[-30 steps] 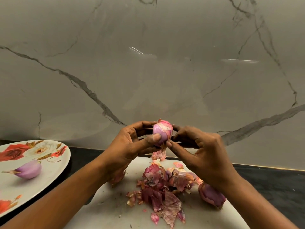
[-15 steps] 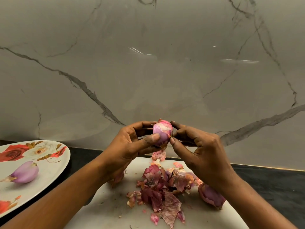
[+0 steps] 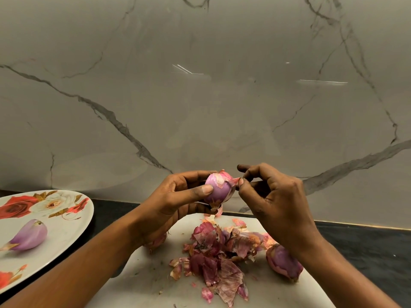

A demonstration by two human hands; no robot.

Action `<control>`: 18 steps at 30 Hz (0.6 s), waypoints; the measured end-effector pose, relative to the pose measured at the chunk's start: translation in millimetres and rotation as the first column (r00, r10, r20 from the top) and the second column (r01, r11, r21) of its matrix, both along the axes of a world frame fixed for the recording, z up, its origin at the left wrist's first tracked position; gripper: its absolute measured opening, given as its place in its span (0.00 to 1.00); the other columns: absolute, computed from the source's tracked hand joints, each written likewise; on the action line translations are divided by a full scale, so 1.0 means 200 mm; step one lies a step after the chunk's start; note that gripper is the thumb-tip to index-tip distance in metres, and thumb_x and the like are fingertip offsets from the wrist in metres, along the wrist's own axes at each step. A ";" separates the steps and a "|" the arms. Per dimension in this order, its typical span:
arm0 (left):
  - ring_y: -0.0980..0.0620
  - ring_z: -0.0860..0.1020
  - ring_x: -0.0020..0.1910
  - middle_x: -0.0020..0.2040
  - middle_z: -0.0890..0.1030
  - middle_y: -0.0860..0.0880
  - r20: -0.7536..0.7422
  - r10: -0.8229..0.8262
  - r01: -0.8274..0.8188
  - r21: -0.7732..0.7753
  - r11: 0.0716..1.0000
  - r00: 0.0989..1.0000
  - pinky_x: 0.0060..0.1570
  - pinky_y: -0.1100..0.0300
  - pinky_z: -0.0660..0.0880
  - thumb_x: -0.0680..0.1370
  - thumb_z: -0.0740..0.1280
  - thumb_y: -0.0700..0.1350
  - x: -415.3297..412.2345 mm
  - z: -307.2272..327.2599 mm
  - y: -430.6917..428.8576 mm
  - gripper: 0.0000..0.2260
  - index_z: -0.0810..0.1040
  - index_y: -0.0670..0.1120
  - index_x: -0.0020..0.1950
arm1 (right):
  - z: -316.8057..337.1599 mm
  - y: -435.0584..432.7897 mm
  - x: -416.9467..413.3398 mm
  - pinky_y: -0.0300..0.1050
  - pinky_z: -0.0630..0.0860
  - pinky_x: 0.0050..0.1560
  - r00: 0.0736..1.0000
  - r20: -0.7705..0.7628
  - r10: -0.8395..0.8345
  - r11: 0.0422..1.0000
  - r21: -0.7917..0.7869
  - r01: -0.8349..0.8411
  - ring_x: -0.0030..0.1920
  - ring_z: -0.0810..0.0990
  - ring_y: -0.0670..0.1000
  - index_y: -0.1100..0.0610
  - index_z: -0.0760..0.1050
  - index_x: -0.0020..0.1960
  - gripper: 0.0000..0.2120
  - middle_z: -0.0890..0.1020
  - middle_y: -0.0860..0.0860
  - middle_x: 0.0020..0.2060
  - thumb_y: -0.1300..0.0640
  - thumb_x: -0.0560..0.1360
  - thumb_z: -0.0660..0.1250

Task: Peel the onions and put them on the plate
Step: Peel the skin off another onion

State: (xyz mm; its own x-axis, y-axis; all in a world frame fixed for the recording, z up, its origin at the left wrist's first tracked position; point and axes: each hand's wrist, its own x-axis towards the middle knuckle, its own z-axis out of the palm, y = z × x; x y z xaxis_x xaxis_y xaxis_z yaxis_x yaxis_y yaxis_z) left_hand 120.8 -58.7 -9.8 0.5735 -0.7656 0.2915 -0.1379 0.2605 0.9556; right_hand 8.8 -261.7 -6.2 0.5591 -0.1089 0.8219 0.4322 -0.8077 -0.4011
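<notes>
My left hand [image 3: 178, 196] grips a small purple onion [image 3: 219, 190] above the white cutting board [image 3: 142, 276], thumb across its front. My right hand [image 3: 273, 201] pinches a flap of its papery skin [image 3: 234, 180] at the onion's upper right. A pile of peeled skins [image 3: 215, 254] lies on the board below. An unpeeled onion [image 3: 283, 262] rests on the board under my right wrist, and another onion [image 3: 158, 241] is partly hidden under my left hand. One peeled onion [image 3: 30, 235] lies on the floral plate [image 3: 66, 232] at the left.
A marble wall [image 3: 200, 85] rises directly behind the board. Dark countertop [image 3: 367, 252] shows to the right of the board and between board and plate.
My right hand has pulled a skin flap away from the onion toward the upper right. The onion has turned slightly in my left hand. The peeled onion on the plate has rolled a little.
</notes>
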 end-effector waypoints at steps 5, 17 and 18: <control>0.28 0.79 0.64 0.65 0.82 0.37 -0.009 -0.034 0.034 0.002 0.999 0.999 0.62 0.43 0.81 0.74 0.74 0.49 0.02 -0.01 0.01 0.23 0.83 0.47 0.69 | 0.00 -0.04 0.02 0.30 0.79 0.38 0.997 -0.032 -0.075 0.994 0.071 0.077 0.43 0.86 0.39 0.56 0.80 0.47 0.06 0.87 0.51 0.50 0.53 0.78 0.70; 0.38 0.83 0.63 0.63 0.84 0.41 0.008 0.040 -0.040 0.016 0.999 0.999 0.61 0.46 0.82 0.75 0.74 0.48 0.03 0.00 0.01 0.18 0.84 0.48 0.65 | 0.03 -0.06 -0.01 0.49 0.87 0.51 0.935 -0.221 0.278 0.936 0.283 -0.211 0.54 0.88 0.48 0.55 0.86 0.53 0.09 0.89 0.46 0.53 0.62 0.74 0.78; 0.38 0.83 0.63 0.63 0.84 0.42 0.026 0.052 -0.052 0.032 0.998 0.998 0.60 0.47 0.82 0.76 0.73 0.47 0.03 -0.01 0.01 0.17 0.84 0.48 0.65 | 0.03 -0.05 -0.02 0.48 0.86 0.52 0.930 -0.226 0.291 0.935 0.273 -0.227 0.55 0.88 0.46 0.55 0.86 0.56 0.11 0.88 0.45 0.54 0.61 0.74 0.78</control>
